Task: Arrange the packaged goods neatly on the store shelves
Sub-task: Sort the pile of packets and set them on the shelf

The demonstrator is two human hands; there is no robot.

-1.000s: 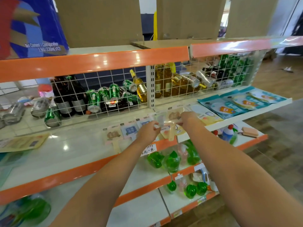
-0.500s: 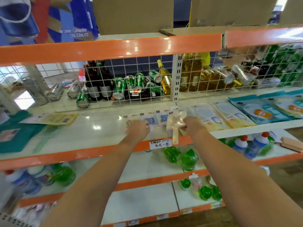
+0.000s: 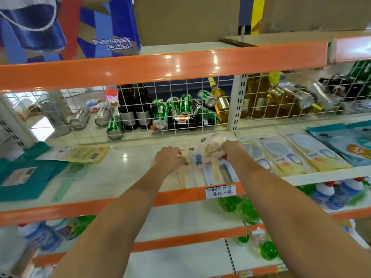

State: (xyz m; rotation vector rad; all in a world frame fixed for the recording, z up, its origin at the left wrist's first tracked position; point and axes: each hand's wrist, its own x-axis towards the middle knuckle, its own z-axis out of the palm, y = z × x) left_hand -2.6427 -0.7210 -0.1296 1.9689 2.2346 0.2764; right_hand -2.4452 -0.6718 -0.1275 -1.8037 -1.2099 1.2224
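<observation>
- The store shelf [image 3: 128, 167], white with an orange front edge, runs across the whole view, with a wire mesh panel [image 3: 180, 109] along its back.
- A blue soft-drink carton [image 3: 66, 27] stands on the shelf above, at the upper left.
- Behind the mesh lie green cans [image 3: 160, 115] on their sides, beside upright dark bottles [image 3: 134, 109].
- Teal flat packs [image 3: 26, 177] lie at the left end of the shelf; a yellow flat pack [image 3: 86, 154] lies just beyond them.
- A row of long brush packs [image 3: 297, 155] lies flat on the shelf to the right of the hands.
- The overlapping packaged combs [image 3: 208, 165] lie in the middle of the shelf, near its front edge, between the two hands.
- The left hand [image 3: 169, 159] rests knuckles-up on the left pack, fingers curled onto it; its grip is closed on the packs.
- The right hand [image 3: 232, 149] has its grip closed too, fingers pinching the top pack's right edge.
- A handwritten price label [image 3: 219, 192] is stuck on the orange edge just below the packs.
</observation>
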